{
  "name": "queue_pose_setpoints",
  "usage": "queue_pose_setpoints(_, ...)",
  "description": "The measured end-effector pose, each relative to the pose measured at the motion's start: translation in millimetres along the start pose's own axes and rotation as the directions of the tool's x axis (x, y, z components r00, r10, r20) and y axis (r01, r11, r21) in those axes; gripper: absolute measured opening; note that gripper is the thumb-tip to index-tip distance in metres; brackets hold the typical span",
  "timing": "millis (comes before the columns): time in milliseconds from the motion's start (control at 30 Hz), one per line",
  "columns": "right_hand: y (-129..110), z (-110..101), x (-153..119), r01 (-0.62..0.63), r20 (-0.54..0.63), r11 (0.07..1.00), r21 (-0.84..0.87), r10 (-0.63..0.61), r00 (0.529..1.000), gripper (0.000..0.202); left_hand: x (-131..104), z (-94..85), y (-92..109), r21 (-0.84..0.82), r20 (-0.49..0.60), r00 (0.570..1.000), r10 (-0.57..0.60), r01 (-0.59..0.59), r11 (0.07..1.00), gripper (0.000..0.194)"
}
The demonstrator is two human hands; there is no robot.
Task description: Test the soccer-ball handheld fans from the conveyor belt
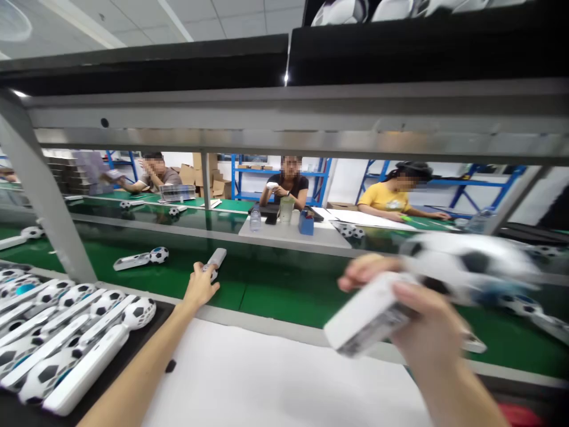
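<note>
My right hand is wrapped round the white handle of a football-patterned device, raised over the near edge of the green belt. Its black-and-white ball head, on the right, is smeared by motion. Out on the belt, my left hand has its fingers curled over the ball end of a second football-patterned device, whose white handle points away from me. Another such device lies on the belt left of that hand. White sheet material covers the bench below my arms.
A black tray at the left holds rows of the same devices. More lie on the green belt, left and right. A grey shelf frame crosses above. Beyond the belt, several people sit near a bottle and a blue box.
</note>
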State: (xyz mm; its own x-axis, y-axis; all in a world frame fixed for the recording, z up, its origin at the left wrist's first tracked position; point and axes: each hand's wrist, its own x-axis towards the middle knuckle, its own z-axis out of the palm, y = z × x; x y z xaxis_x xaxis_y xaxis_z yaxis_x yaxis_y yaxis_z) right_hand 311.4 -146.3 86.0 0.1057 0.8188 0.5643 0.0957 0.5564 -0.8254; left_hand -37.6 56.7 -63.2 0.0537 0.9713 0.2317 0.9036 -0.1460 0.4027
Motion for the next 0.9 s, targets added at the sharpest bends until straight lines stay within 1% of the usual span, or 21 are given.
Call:
queue_pose_setpoints(67, 19.1, 7.0, 9.0, -0.149, -0.042, 0.986, -0.079, 0.146, 0.988, 0.044, 0.9, 1.5, -0.3, -0.024, 0.02, 1.0, 0.015, -0.015, 1.0, 0.051)
queue_pose_setpoints(100, 32.1, 9.2, 13.1, -0.217, -0.056, 0.966, -0.139, 0.211, 0.976, 0.037, 0.9, 2.6, -0.5, -0.037, 0.032, 0.999, 0.027, -0.026, 0.999, 0.053)
queue_pose_setpoints(167, 61.2, 9.7, 18.4, -0.311, -0.076, 0.917, -0.251, 0.301, 0.95, 0.031, 0.4, 4.8, -0.9, -0.061, 0.053, 0.997, 0.056, -0.053, 0.997, 0.056)
queue_pose_setpoints(233, 89.3, 5.3, 19.8, -0.387, -0.104, 0.852, -0.353, 0.375, 0.921, 0.022, -0.5, 6.1, -0.5, -0.081, 0.061, 0.995, 0.084, -0.079, 0.994, 0.053)
queue_pose_setpoints(333, 120.6, -6.9, 19.3, -0.466, -0.178, 0.753, -0.465, 0.436, 0.882, 0.019, -1.7, 4.4, 3.6, -0.108, 0.055, 0.994, 0.099, -0.093, 0.99, 0.043)
queue_pose_setpoints(400, 133.2, -16.5, 19.4, -0.498, -0.226, 0.678, -0.541, 0.454, 0.862, 0.023, -2.6, -0.2, 9.6, -0.133, 0.056, 0.994, 0.091, -0.083, 0.988, 0.039)
queue_pose_setpoints(467, 141.1, -25.3, 19.4, -0.519, -0.254, 0.586, -0.623, 0.476, 0.842, 0.026, -3.6, -8.8, 18.4, -0.169, 0.061, 0.996, 0.067, -0.056, 0.984, 0.038)
queue_pose_setpoints(533, 145.7, -32.0, 17.8, -0.529, -0.266, 0.483, -0.698, 0.511, 0.817, 0.027, -4.6, -22.0, 29.6, -0.221, 0.062, 0.998, 0.033, -0.019, 0.975, 0.038)
queue_pose_setpoints(633, 146.3, -36.5, 13.1, -0.536, -0.302, 0.34, -0.773, 0.546, 0.781, 0.026, -7.2, -48.7, 48.6, -0.324, 0.059, 0.998, -0.008, 0.027, 0.946, 0.04)
queue_pose_setpoints(700, 140.7, -35.4, 11.1, -0.531, -0.334, 0.283, -0.799, 0.527, 0.782, 0.024, -11.9, -68.0, 61.6, -0.399, 0.071, 0.997, -0.016, 0.043, 0.916, 0.041)
queue_pose_setpoints(733, 135.6, -33.3, 11.0, -0.519, -0.339, 0.276, -0.809, 0.503, 0.795, 0.025, -15.5, -77.3, 68.2, -0.44, 0.089, 0.996, -0.011, 0.049, 0.897, 0.041)
queue_pose_setpoints(800, 121.1, -24.8, 12.5, -0.466, -0.31, 0.315, -0.827, 0.435, 0.845, 0.031, -25.3, -94.3, 81.6, -0.523, 0.151, 0.988, 0.023, 0.06, 0.85, 0.042)
queue_pose_setpoints(833, 111.9, -18.0, 13.5, -0.417, -0.265, 0.363, -0.833, 0.399, 0.878, 0.034, -31.0, -101.9, 88.3, -0.567, 0.19, 0.98, 0.052, 0.066, 0.821, 0.042)
queue_pose_setpoints(900, 91.0, 1.0, 14.1, -0.278, -0.112, 0.503, -0.818, 0.335, 0.936, 0.038, -43.3, -115.6, 101.5, -0.652, 0.258, 0.958, 0.121, 0.081, 0.754, 0.043)
